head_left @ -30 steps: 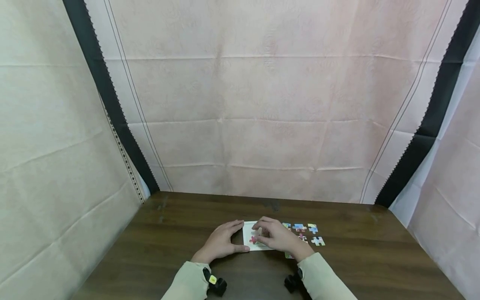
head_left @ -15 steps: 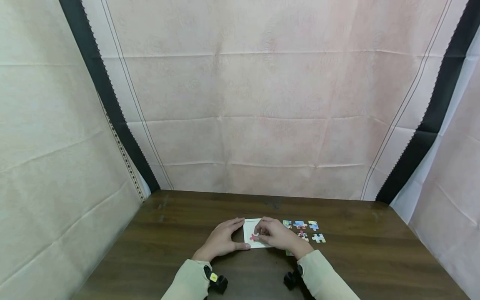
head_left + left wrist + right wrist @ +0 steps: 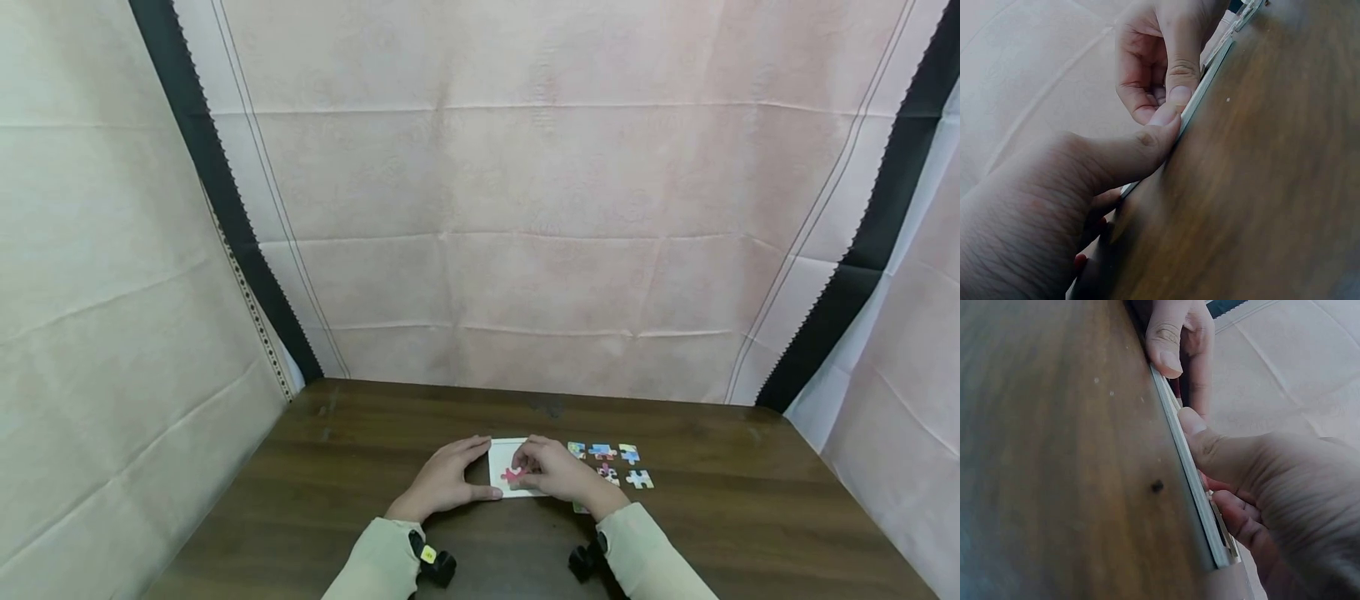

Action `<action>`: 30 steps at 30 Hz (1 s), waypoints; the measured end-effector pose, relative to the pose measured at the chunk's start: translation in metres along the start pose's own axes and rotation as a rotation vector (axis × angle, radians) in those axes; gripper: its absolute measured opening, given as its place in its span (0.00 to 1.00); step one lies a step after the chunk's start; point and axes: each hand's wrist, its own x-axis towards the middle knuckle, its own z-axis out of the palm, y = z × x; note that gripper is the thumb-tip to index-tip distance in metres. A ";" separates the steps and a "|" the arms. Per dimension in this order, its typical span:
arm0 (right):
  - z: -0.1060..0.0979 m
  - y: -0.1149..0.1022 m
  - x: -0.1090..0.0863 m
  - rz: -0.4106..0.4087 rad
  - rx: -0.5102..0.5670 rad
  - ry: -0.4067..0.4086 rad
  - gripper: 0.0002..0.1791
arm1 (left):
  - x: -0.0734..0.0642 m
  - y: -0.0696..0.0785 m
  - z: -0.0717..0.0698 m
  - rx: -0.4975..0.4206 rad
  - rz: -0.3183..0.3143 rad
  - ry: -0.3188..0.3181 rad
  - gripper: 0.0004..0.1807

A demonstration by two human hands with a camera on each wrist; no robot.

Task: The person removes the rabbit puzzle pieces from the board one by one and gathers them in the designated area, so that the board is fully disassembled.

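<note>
A white puzzle board (image 3: 501, 452) lies flat on the table, with a pink jigsaw piece (image 3: 512, 474) on its lower left part. My left hand (image 3: 444, 481) spans the board's left end. Its thumb is at the near corner and its fingers at the far one. My right hand (image 3: 553, 471) is over the board's right half, thumb and curled fingertips at the pink piece, pinching it. From the left wrist view, the left thumb (image 3: 1138, 147) presses the board's rim (image 3: 1200, 94) close to the right thumb. The right wrist view hides most of the piece behind the fingers.
Several loose jigsaw pieces, among them a blue one (image 3: 602, 451) and a pale blue one (image 3: 639, 479), lie right of the board. Part of a green piece (image 3: 580, 507) shows under the right wrist. Behind the brown table (image 3: 360, 450) hangs a pale cloth (image 3: 480, 292).
The right fingertips have drawn in slightly at the pink piece, more of which now shows. The left hand keeps its place at the board's left end.
</note>
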 end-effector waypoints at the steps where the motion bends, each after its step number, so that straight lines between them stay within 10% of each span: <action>1: 0.000 0.000 0.000 -0.001 -0.003 0.002 0.12 | 0.000 0.000 0.000 0.001 0.000 0.001 0.53; 20: 0.001 0.005 0.001 0.060 0.024 0.038 0.13 | 0.002 0.000 -0.001 0.022 0.007 0.000 0.52; 30: 0.004 0.006 -0.002 -0.047 0.071 0.092 0.04 | 0.001 0.000 0.001 0.000 0.011 -0.002 0.53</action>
